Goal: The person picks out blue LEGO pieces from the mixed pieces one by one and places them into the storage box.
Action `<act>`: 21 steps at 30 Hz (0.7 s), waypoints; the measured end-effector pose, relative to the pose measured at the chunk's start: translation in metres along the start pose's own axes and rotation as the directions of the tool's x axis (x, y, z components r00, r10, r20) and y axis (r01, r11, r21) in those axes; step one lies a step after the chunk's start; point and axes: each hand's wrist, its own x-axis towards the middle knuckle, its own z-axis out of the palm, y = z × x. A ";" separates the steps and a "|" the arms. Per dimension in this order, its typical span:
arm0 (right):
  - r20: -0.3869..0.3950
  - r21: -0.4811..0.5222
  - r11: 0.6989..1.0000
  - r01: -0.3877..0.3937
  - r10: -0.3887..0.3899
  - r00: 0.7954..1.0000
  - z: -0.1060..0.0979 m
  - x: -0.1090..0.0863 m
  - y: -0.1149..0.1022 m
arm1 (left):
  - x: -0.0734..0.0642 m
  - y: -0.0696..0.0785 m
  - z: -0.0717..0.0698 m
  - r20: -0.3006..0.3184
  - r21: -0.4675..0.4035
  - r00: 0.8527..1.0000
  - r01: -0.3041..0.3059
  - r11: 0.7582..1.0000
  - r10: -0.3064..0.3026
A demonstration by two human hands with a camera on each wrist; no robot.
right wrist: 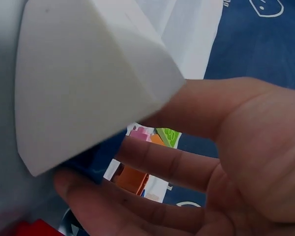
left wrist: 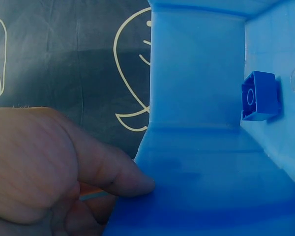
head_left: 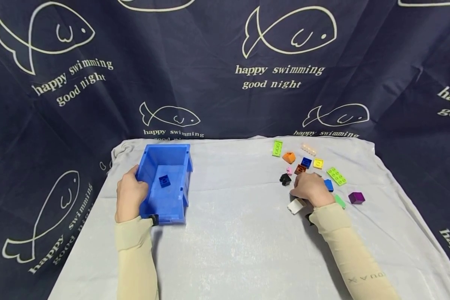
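My left hand (head_left: 130,193) grips the left wall of a blue plastic bin (head_left: 186,179), thumb over the rim on the inside. A dark blue toy brick (head_left: 164,181) lies in that bin, its hollow underside showing in the left wrist view. On the right side of the table my right hand (head_left: 310,188) reaches down among loose bricks. Its fingers pinch a dark blue brick (right wrist: 104,160), partly hidden behind a white brick (right wrist: 83,83) in the right wrist view. That white brick lies just in front of the hand on the cloth.
Around the right hand lie a black piece (head_left: 285,179), a brown brick (head_left: 300,168), a yellow one (head_left: 318,163), an orange one (head_left: 289,157), a lime plate (head_left: 336,176) and a purple brick (head_left: 356,198). A red piece (right wrist: 37,228) shows below. Behind hangs a dark fish-print curtain (head_left: 217,83).
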 end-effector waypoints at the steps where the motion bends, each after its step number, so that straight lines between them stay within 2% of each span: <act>1: -0.003 0.001 1.000 -0.002 0.002 1.000 0.001 0.000 0.000 | 0.000 0.000 0.000 0.002 -0.001 1.000 0.001 1.000 -0.001; 9: 0.000 0.029 0.999 -0.027 0.027 1.000 0.005 0.002 0.004 | -0.001 0.000 0.001 0.016 0.002 1.000 0.017 1.000 -0.017; 21: -0.040 0.030 1.000 0.010 -0.009 0.999 0.005 -0.001 0.004 | -0.001 -0.001 0.002 0.010 0.005 1.000 0.010 1.000 -0.010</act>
